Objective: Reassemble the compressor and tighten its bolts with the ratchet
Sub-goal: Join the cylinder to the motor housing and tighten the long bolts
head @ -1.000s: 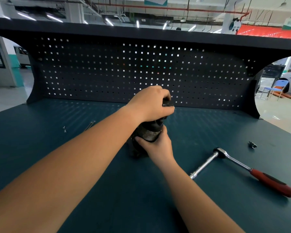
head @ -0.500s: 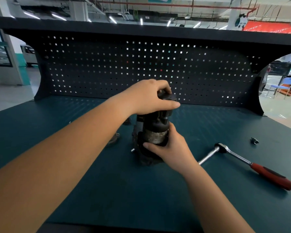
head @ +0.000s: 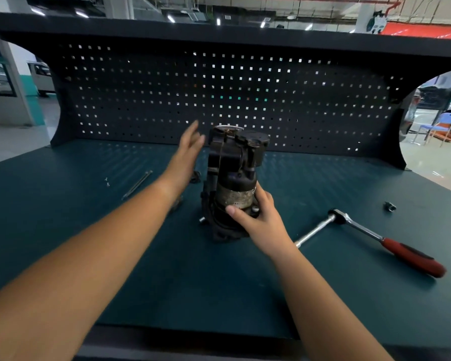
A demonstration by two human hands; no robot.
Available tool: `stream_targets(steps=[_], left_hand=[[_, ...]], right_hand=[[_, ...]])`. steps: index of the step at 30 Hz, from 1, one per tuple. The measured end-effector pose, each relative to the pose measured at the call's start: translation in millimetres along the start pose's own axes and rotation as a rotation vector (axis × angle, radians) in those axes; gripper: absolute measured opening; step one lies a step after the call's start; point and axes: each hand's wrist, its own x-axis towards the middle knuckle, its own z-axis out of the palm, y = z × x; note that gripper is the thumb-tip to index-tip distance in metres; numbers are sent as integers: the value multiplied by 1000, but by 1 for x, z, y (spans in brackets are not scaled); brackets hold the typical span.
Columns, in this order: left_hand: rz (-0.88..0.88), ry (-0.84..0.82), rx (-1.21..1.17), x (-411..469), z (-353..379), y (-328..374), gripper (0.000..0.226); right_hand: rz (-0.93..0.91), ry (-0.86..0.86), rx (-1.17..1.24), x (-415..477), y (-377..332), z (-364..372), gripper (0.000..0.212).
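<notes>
Compressor [head: 232, 183]: it stands upright in the middle of the bench [head: 167, 282], with the head part on top. I think this gives access from above for the bolts.
Right hand [head: 258, 217]: it grips the lower round body with the thumb across the front, probably so that the unit does not tip.
Left hand [head: 188, 152]: it is wide, with straight fingers, in the air just beside the top. It holds nothing.
Bolts [head: 137, 185]: two long thin ones lie together at the left, well apart from the compressor, so they seem not yet fitted.
Ratchet [head: 380, 241]: it lies at the right, untouched, near the right hand for later use.
Hard to see: the left hand is blurred. Small dark parts behind its wrist cannot be named. The bolt holes do not show. The small piece [head: 390, 206] beyond the ratchet is maybe a socket.
</notes>
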Motion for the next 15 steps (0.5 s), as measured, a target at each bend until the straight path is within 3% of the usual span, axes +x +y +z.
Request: stream_targets(steps=[2,5,9,13,15], left_hand=[[-168,-40,-190,-3,19,-34,39],[-283,25,-222,-7,41,-60,36],[-251,105,-193,-3,43,-75,33],[-256,133,-187,-5,43,-84,53],[-263,130,-217,-5,43,-87,50]], right_hand=[[-3,-15,21,1,3,0,67],[-1,-65,29,1,9,-4,62],[41,-86,95,1,14,-16,34],[94,-120,233,0,18,-17,32],[97,-138,260,1,21,-15,36]])
